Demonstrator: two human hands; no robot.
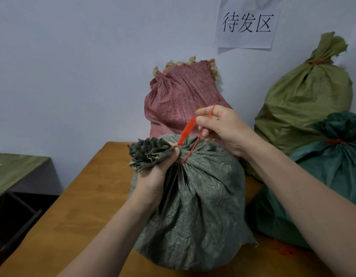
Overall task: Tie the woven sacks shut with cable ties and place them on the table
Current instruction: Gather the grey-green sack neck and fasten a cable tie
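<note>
A full grey-green woven sack (195,206) stands on the wooden table (77,216) in front of me. My left hand (159,172) grips its bunched neck just below the ruffled mouth. A red cable tie (186,130) loops loosely around that neck. My right hand (219,124) pinches the tie's thin tail up and to the right, above the sack. The tie's flat red tab sticks up between my two hands.
Three tied sacks stand behind and to the right: a red one (179,96) against the wall, an olive one (305,102) and a teal one (333,176). A paper sign (247,23) hangs on the wall. A lower green surface (15,168) lies at the left.
</note>
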